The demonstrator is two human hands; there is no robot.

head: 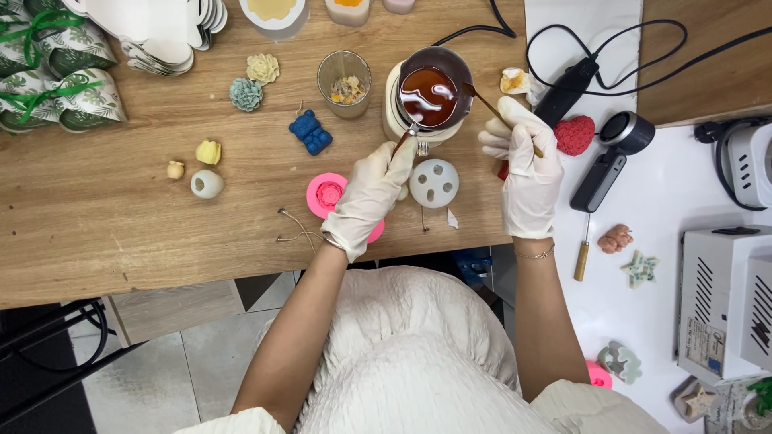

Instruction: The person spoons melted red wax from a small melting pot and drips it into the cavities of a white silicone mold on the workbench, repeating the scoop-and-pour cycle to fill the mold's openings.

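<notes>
On the wooden table [121, 217], whose near edge runs above a tiled floor [153, 378], a pot [433, 95] of amber liquid sits at twelve o'clock. Left hand [371, 193] has its grip closed on the pot's handle; right hand [527, 173] pinches a thin stick [492, 109] dipped at the pot's rim. Bare wood lies at nine o'clock (white counter [667, 201] at three), a pink mould [328, 194] just beside the left hand.
</notes>
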